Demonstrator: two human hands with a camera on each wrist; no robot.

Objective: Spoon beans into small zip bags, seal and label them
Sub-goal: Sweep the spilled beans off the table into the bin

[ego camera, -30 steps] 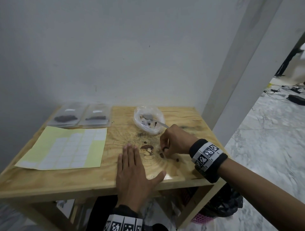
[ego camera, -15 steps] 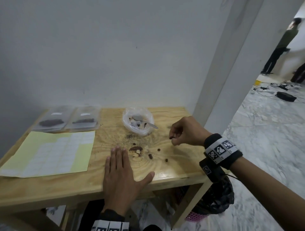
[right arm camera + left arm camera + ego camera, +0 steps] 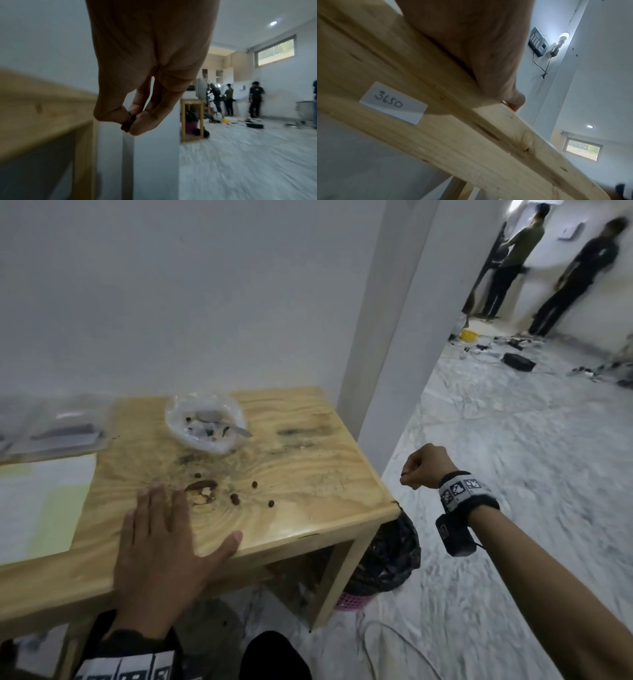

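My left hand [image 3: 164, 529] lies flat, fingers straight, on the wooden table [image 3: 308, 474] near its front edge. A few loose dark beans [image 3: 235, 498] are scattered on the wood just right of it. My right hand [image 3: 423, 465] hangs in the air beyond the table's right edge, above the bin, and pinches a dark bean [image 3: 127, 125] between thumb and fingertips. A clear plastic bowl [image 3: 205, 422] with a spoon [image 3: 236, 430] and a few beans stands at the back. Two filled zip bags [image 3: 65, 433] lie at the back left beside a yellow label sheet [image 3: 44, 501].
A black-lined bin [image 3: 387, 559] with a pink base stands on the floor under the table's right corner. A white pillar [image 3: 387, 320] rises right behind the table. People [image 3: 579, 275] stand far off across the marble floor, among cables and boxes.
My right hand lifted a bean from the table and carried it right, past the table edge to above the bin. The view swung right. My left hand stayed flat.
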